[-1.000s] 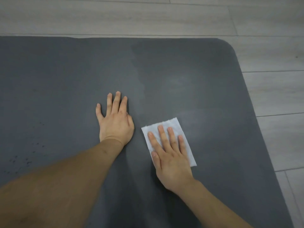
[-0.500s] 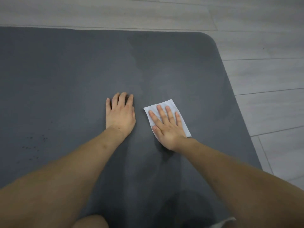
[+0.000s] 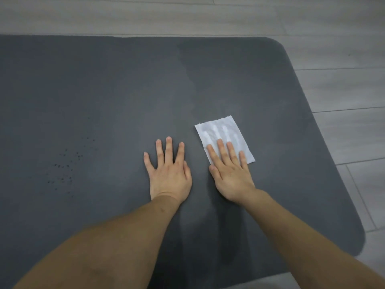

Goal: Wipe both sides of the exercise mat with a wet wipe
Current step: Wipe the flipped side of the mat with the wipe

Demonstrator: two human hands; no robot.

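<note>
pressing a wet wipe (image 3: 224, 135) flat onto the dark grey exercise mat (image 3: 104, 90) with the right hand (image 3: 231, 174).

the white wipe lies right of the mat's middle, tilted, with pale finger-shaped marks on its far half; the right hand's fingers lie straight across its near half, the palm off it on the mat. just beside it, the left hand (image 3: 168, 172) rests flat on the mat, fingers spread, grasping nothing. a cluster of small dark specks (image 3: 64, 167) dots the mat well to the left. the mat's rounded right corners lie on a pale grey plank floor (image 3: 343, 90).
</note>
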